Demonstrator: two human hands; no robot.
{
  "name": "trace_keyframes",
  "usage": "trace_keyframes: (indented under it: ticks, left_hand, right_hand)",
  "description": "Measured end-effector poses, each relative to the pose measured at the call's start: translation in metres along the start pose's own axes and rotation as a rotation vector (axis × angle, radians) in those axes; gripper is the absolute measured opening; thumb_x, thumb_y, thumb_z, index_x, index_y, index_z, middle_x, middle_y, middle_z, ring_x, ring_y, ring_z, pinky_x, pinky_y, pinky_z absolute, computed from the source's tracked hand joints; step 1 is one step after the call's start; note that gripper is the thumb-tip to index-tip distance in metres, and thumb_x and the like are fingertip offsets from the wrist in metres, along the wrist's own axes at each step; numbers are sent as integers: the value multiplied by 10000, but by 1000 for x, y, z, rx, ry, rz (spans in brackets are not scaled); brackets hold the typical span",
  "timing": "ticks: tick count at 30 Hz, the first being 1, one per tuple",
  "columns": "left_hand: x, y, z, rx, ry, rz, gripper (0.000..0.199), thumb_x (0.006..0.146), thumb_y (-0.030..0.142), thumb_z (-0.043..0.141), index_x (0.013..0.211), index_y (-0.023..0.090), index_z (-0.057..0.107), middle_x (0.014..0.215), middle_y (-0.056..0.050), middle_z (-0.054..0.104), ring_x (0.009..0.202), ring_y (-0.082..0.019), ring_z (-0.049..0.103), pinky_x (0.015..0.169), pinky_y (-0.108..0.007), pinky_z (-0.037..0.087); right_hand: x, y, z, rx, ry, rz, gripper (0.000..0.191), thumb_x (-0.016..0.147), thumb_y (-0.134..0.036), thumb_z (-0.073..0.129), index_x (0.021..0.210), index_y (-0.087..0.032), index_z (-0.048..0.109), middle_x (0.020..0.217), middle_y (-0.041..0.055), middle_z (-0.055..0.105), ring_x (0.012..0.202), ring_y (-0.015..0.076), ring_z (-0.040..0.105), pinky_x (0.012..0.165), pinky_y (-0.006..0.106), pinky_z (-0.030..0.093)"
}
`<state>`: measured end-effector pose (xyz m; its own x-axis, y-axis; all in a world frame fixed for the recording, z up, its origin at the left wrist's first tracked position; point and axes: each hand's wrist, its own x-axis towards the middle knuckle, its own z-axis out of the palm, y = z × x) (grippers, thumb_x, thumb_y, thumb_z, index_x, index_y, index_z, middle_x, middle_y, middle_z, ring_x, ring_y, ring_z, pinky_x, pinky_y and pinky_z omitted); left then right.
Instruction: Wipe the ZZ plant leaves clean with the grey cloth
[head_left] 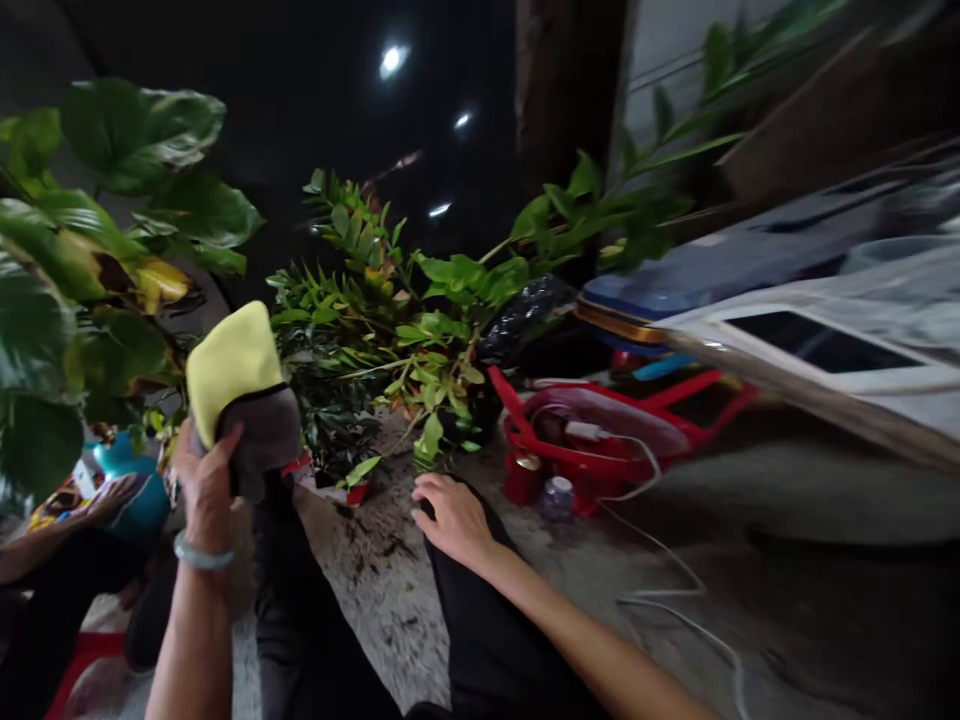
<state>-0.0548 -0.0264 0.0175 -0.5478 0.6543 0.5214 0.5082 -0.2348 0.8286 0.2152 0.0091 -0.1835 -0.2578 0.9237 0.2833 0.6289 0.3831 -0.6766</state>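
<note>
My left hand (206,470), with a pale bangle on the wrist, is closed around a folded yellow and grey cloth (238,365). It holds the cloth up above my left knee, among the leaves of a large potted plant (135,130). The thumb lies across the cloth's grey side, and the other fingers are partly hidden behind it. Resting on my right knee, my right hand (454,515) has nothing in it. Its fingers lie loosely bent over the black trouser leg (476,610).
At left, another person's hand (112,500) lies by a turquoise object (142,490). Leafy plants (442,330) stand ahead. To the right are a red plastic stool (600,440), a clear bottle (557,497), a white cable (660,595) on the floor and a cluttered table (795,400), blurred.
</note>
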Motion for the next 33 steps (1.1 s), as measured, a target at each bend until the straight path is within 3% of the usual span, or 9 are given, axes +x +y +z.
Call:
trace_keyframes:
  ticks: [3, 7, 14, 18, 22, 25, 29, 31, 33]
  left_hand:
    - [-7, -23, 28, 108, -141, -48, 559, 578, 389, 821, 1057, 119, 725, 875, -42, 722, 790, -212, 652, 742, -340, 564]
    - [-25, -39, 36, 215, -425, -36, 451, 533, 287, 830, 964, 174, 762, 878, -37, 754, 827, -244, 683, 806, -373, 574]
    - [40, -10, 57, 118, -22, 183, 584, 644, 428, 818, 1135, 136, 696, 1006, -59, 728, 900, -224, 666, 833, -337, 548]
    - [18, -44, 70, 256, -211, 139, 538, 679, 347, 779, 1147, 97, 693, 1036, -95, 733, 962, -263, 679, 904, -396, 525]
    - [-17, -51, 49, 256, -477, 154, 477, 654, 289, 785, 1094, 115, 719, 990, -88, 757, 934, -289, 700, 877, -414, 551]
    - [3, -22, 34, 217, -259, 215, 520, 644, 347, 813, 1117, 159, 707, 1023, -70, 751, 938, -264, 696, 868, -383, 563]
    - [46, -4, 41, 185, 48, 237, 558, 667, 421, 815, 1132, 144, 679, 1036, -75, 733, 952, -240, 678, 880, -377, 553]
    - [42, -19, 49, 220, -41, 228, 532, 687, 369, 796, 1139, 113, 679, 1047, -94, 733, 974, -251, 683, 908, -398, 539]
    - [20, -43, 54, 283, -270, 212, 477, 717, 278, 753, 1150, 88, 690, 1063, -116, 740, 1008, -273, 695, 934, -424, 521]
  right_hand:
    - [-9, 12, 26, -92, 27, -123, 136, 763, -135, 624, 846, -203, 707, 1086, 116, 748, 1004, 276, 679, 896, 409, 474]
    - [-10, 19, 26, -1, 104, -132, 129, 823, -142, 560, 810, -216, 665, 953, 65, 761, 903, 236, 689, 864, 379, 461]
    - [1, 17, 33, 41, 141, -97, 136, 827, -167, 545, 756, -227, 644, 828, 35, 747, 821, 220, 684, 813, 351, 440]
    - [-1, 15, 35, 29, 148, -114, 172, 829, -130, 524, 759, -220, 653, 829, 40, 743, 828, 219, 677, 814, 346, 433]
    - [-2, 24, 31, 26, 178, -105, 196, 839, -123, 508, 759, -223, 658, 840, 38, 745, 817, 217, 677, 815, 348, 438]
    - [0, 28, 30, 30, 178, -104, 198, 836, -125, 508, 748, -225, 655, 825, 32, 738, 809, 213, 681, 804, 340, 441]
    - [2, 23, 35, 12, 150, -125, 191, 838, -130, 509, 751, -220, 654, 810, 33, 734, 811, 219, 684, 797, 341, 437]
    - [2, 20, 38, 3, 135, -134, 191, 842, -128, 510, 750, -218, 651, 809, 35, 735, 815, 223, 686, 800, 346, 436]
    - [1, 20, 38, -2, 130, -137, 191, 845, -128, 513, 748, -219, 650, 813, 36, 739, 819, 227, 689, 796, 349, 435]
